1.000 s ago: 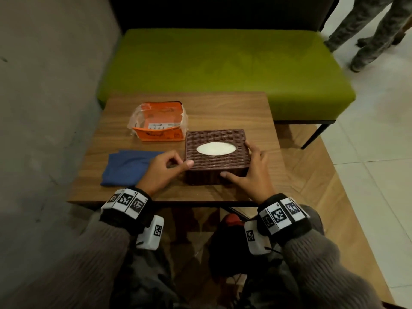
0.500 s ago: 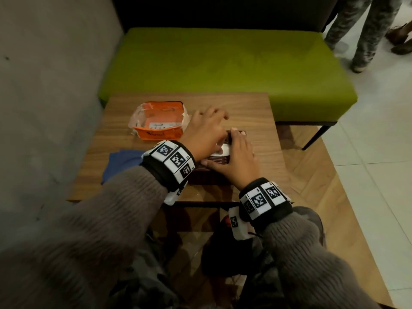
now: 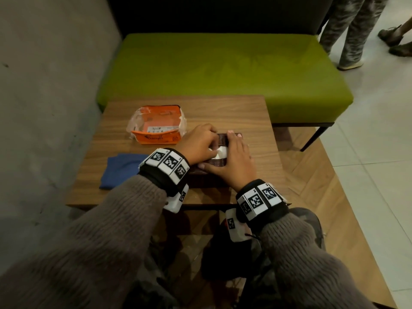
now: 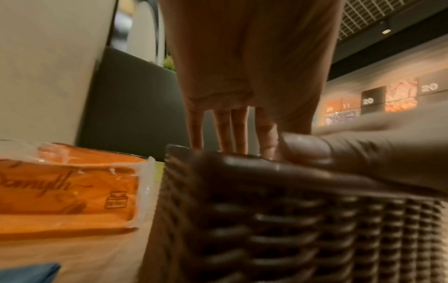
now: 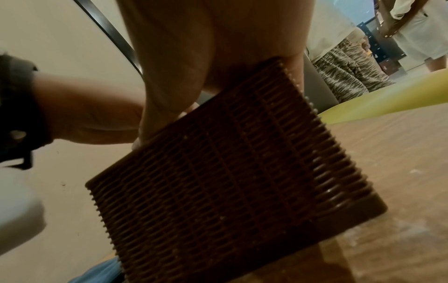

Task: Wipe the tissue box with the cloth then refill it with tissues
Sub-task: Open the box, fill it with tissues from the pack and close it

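The brown woven tissue box (image 3: pixel 214 162) stands on the wooden table (image 3: pixel 223 112), mostly covered by both hands. My left hand (image 3: pixel 200 143) arches over the top opening, its thumb and fingertips (image 4: pixel 230 130) down on the white tissue (image 3: pixel 220 152) and pinching it. My right hand (image 3: pixel 236 157) lies flat on the box's right half with straight fingers, its thumb (image 4: pixel 327 151) along the near edge. The box's woven side (image 5: pixel 230 172) fills the right wrist view. The blue cloth (image 3: pixel 120 169) lies folded on the table to the left, untouched.
An opened orange tissue pack (image 3: pixel 156 126) sits behind the box to the left. A green bench (image 3: pixel 223 72) runs behind the table, a grey wall (image 3: pixel 44 108) on the left. A person's legs (image 3: pixel 347 30) stand at the far right on the tiled floor.
One second ago my hands held the box by its sides with the opening uncovered. Both have moved onto the top, the left over the opening. Little has shifted in the last half second.
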A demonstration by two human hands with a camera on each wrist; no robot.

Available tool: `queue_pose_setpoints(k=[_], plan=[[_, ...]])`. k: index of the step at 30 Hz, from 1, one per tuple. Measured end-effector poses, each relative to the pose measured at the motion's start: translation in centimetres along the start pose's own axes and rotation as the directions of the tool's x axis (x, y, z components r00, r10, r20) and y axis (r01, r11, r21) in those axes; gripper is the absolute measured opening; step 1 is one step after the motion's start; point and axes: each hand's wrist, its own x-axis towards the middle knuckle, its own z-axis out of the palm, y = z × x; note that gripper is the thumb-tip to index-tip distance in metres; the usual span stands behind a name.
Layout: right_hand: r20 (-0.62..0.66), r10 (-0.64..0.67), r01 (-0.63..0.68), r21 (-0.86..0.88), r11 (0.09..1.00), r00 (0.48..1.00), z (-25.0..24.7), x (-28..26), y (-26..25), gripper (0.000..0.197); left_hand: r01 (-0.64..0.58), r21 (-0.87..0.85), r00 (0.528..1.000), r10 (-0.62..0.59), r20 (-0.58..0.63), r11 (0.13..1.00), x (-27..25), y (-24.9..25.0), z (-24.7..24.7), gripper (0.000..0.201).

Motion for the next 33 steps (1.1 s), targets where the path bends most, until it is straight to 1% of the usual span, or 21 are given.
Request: queue_pose_setpoints(k=[2,3,5,8,9,10,11,12,13,14,15,16,18,19,20,21,22,24,25,29,33], plan=[[-0.007,0.005,-0.005,0.028,1.0,1.0,0.1,0.0,0.1,0.121,0.003,-0.155,0.999,-0.01,-0.046,0.988,-0.4,-0.4,-0.3,0.007],[-0.01,0.008,-0.008,0.037,0.999,1.0,0.1,0.0,0.1,0.122,0.001,-0.201,0.997,-0.017,-0.078,0.98,-0.6,-0.5,-0.3,0.007],[-0.014,0.014,-0.013,0.053,0.999,1.0,0.2,0.0,0.2,0.123,0.008,-0.276,0.989,-0.049,-0.139,0.961,-1.0,-0.6,-0.1,0.008],[-0.006,0.002,-0.002,0.09,0.996,1.0,0.1,0.0,0.2,0.125,0.009,-0.346,0.984,-0.07,-0.165,0.938,-1.4,-0.7,0.4,0.012],[0.002,-0.002,0.001,0.123,0.992,1.0,0.0,0.1,0.4,0.124,0.0,-0.376,0.98,-0.075,-0.186,0.927,-1.5,-0.8,0.6,0.012],[-0.003,-0.004,0.004,0.179,0.984,1.0,-0.2,0.0,0.5,0.122,-0.016,-0.424,0.966,-0.095,-0.24,0.905,-1.9,-0.9,0.7,0.01],[-0.035,-0.006,0.015,0.251,0.968,0.999,-0.4,-0.3,0.8,0.119,-0.034,-0.474,0.935,-0.139,-0.325,0.88,-2.6,-0.9,0.8,0.01],[-0.096,-0.015,0.044,0.308,0.95,0.995,-0.5,-0.7,1.3,0.112,-0.063,-0.509,0.883,-0.19,-0.429,0.858,-3.5,-1.1,0.9,0.012],[-0.167,-0.035,0.088,0.325,0.942,0.985,-0.8,-1.3,1.8,0.104,-0.084,-0.518,0.816,-0.239,-0.526,0.851,-4.8,-1.1,1.1,0.015],[-0.223,-0.063,0.13,0.299,0.945,0.973,-0.9,-2.0,2.4,0.095,-0.082,-0.502,0.757,-0.274,-0.593,0.861,-6.2,-1.1,1.5,0.018],[-0.259,-0.096,0.164,0.257,0.952,0.961,-1.0,-2.7,3.0,0.084,-0.063,-0.469,0.725,-0.282,-0.628,0.881,-7.7,-0.9,2.0,0.02],[-0.278,-0.126,0.19,0.216,0.958,0.952,-0.9,-3.4,3.5,0.071,-0.037,-0.42,0.733,-0.261,-0.628,0.907,-9.2,-0.8,2.6,0.02],[-0.297,-0.178,0.226,0.138,0.964,0.938,-0.4,-4.4,4.3,0.046,-0.021,-0.274,0.82,-0.14,-0.554,0.961,-11.4,-0.5,4.2,0.02],[-0.3,-0.195,0.237,0.112,0.965,0.934,-0.1,-4.6,4.5,0.039,-0.042,-0.2,0.857,-0.068,-0.511,0.979,-11.9,-0.6,5.1,0.022],[-0.298,-0.203,0.242,0.101,0.965,0.933,0.2,-4.7,4.7,0.033,-0.066,-0.151,0.875,-0.015,-0.484,0.986,-12.0,-0.9,5.7,0.022],[-0.3,-0.205,0.244,0.1,0.964,0.932,0.4,-4.6,4.7,0.03,-0.077,-0.134,0.877,0.004,-0.481,0.988,-11.7,-1.2,6.1,0.02],[-0.307,-0.206,0.247,0.102,0.964,0.929,0.7,-4.4,4.7,0.028,-0.073,-0.139,0.869,-0.006,-0.495,0.988,-11.2,-1.5,6.3,0.018],[-0.322,-0.199,0.247,0.116,0.962,0.926,1.0,-3.7,4.6,0.025,-0.039,-0.16,0.849,-0.051,-0.525,0.986,-9.8,-2.1,6.3,0.018],[-0.322,-0.192,0.243,0.126,0.962,0.927,1.1,-3.1,4.5,0.025,-0.021,-0.164,0.847,-0.07,-0.527,0.986,-9.1,-2.4,6.1,0.018],[-0.28,-0.164,0.211,0.145,0.967,0.946,1.0,0.1,3.8,0.024,0.013,-0.234,0.867,-0.128,-0.481,0.972,-6.2,-3.1,4.3,0.013],[-0.235,-0.133,0.175,0.165,0.971,0.963,0.6,2.6,3.5,0.023,0.01,-0.274,0.873,-0.142,-0.467,0.962,-4.6,-3.3,3.0,0.012]])
